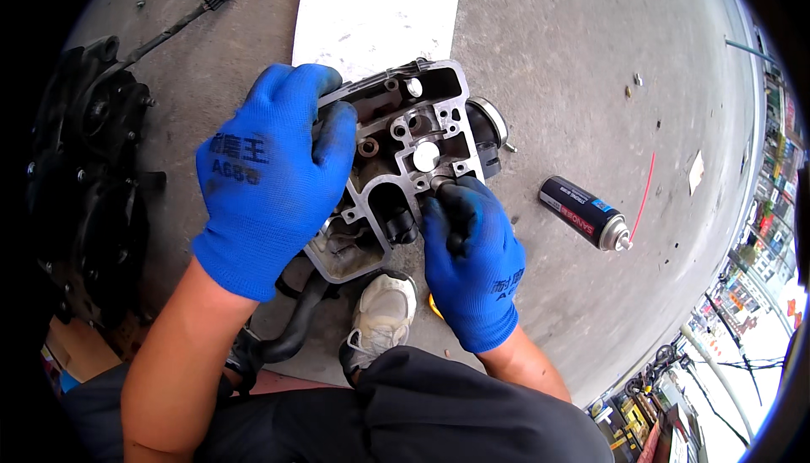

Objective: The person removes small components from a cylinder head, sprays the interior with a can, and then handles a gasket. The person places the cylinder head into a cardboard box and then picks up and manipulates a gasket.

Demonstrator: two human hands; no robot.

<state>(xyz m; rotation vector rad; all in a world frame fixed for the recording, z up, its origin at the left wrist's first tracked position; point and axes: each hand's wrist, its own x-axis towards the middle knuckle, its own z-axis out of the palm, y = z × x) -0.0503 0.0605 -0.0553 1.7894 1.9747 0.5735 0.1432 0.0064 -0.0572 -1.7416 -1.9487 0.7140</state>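
A metal engine cylinder head (359,210) sits tilted between my hands, its open side up, showing bores, bolt holes and round shiny faces. My left hand (274,167), in a blue work glove, is closed over its far left edge, thumb toward the inside. At the near right edge, my right hand (472,252), gloved alike, has its fingers pinched together against the casting. A small grey metal end (440,183) shows at those fingertips; the rest of what they grip is hidden. A black round intake fitting (487,125) sticks out on the right side.
A black spray can (586,214) with a red straw (644,197) lies on the concrete at right. Black engine parts (93,184) with a cable stand at left. A white sheet (380,11) lies beyond the casting; my shoe (384,315) is close below it. Small bolts are scattered about.
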